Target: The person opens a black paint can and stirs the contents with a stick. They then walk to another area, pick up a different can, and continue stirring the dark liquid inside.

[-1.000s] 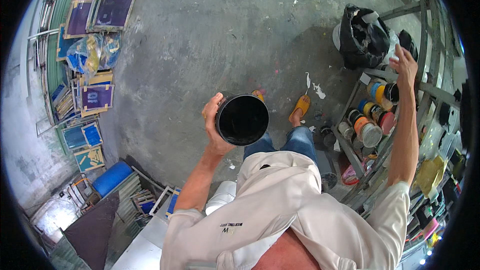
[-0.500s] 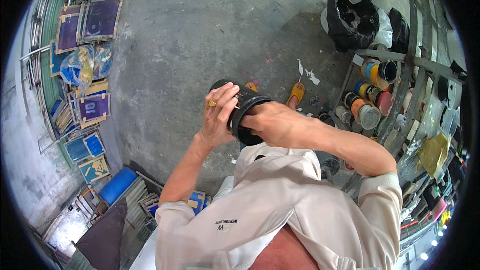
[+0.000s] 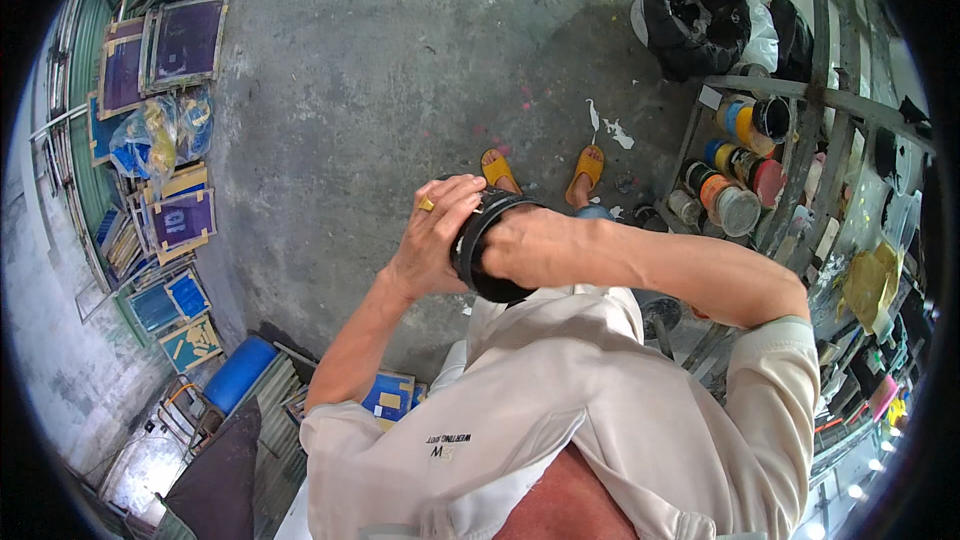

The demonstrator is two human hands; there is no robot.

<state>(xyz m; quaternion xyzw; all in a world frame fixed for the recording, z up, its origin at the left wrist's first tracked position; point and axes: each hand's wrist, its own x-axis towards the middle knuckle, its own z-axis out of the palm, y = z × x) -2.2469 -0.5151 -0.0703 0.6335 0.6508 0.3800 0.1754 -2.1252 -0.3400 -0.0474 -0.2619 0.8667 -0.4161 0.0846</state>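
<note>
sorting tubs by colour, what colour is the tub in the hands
Black, seen in the head view: the tub sits between the left hand and right hand.

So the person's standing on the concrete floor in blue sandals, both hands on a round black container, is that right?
Not quite: the sandals are yellow-orange, not blue, as the head view shows. The rest holds: both the left hand and right hand are on the round black container, above the concrete floor.

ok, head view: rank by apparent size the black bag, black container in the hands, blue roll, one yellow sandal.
1. Black bag
2. Black container, though it sits nearer the camera, so unsure against the bag
3. Blue roll
4. Yellow sandal
</note>
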